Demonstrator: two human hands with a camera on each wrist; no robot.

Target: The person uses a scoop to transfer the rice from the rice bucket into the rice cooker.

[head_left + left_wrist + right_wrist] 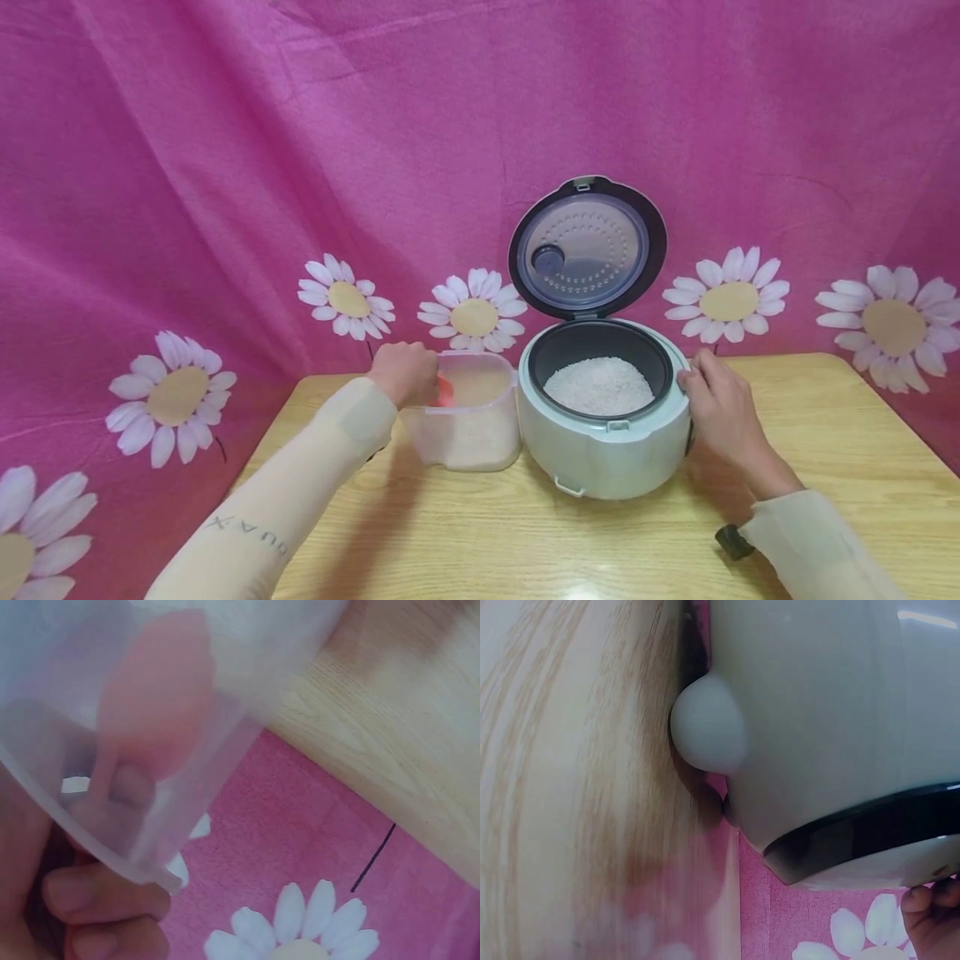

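Observation:
My left hand (408, 372) reaches over the left side of a translucent plastic container (468, 437) of rice. Its curled fingers grip the handle of an orange-red scoop (446, 392). Through the container's wall, the left wrist view shows the scoop's bowl (161, 690). Beside the container stands a pale green rice cooker (600, 462), its lid raised. A mound of white rice (600, 387) lies in the dark inner pot. At the cooker's right side my right hand (723, 408) holds the edge, thumb at the rim; its fingertips (919, 900) touch the body in the right wrist view.
Both vessels stand close together on a light wooden table (465, 542). Behind them the cooker's raised lid (588, 250) leans up in front of a pink cloth (420, 150) printed with daisies. A small dark object (733, 542) shows by the right sleeve.

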